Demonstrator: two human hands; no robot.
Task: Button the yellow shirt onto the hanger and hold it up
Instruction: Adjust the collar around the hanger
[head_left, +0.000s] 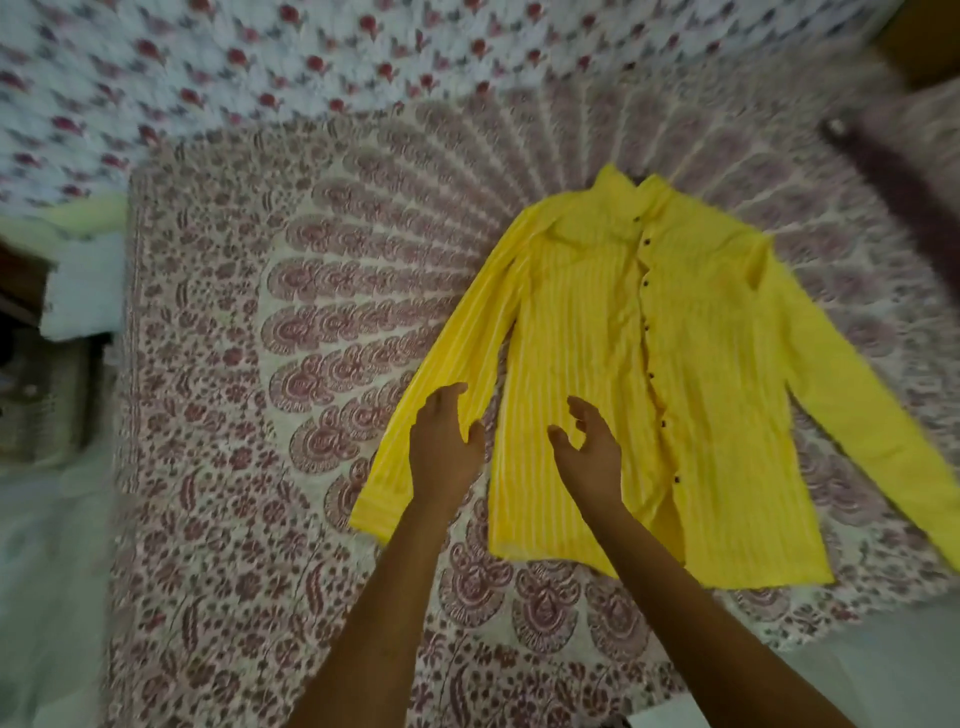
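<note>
Yellow shirt (717, 415) judged light, limp; left hand (444, 449) and right hand (589, 454) seen released, grasping nothing; collar (631, 195), beyond both, advised as hold.

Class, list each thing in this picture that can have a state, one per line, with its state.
Yellow striped long-sleeved shirt: lies flat, front up, sleeves spread; buttoning unclear.
Left hand: open, holding nothing, above the shirt's sleeve.
Right hand: open, holding nothing, above the shirt's front.
Maroon-patterned bedspread: spread flat beneath the shirt.
</note>
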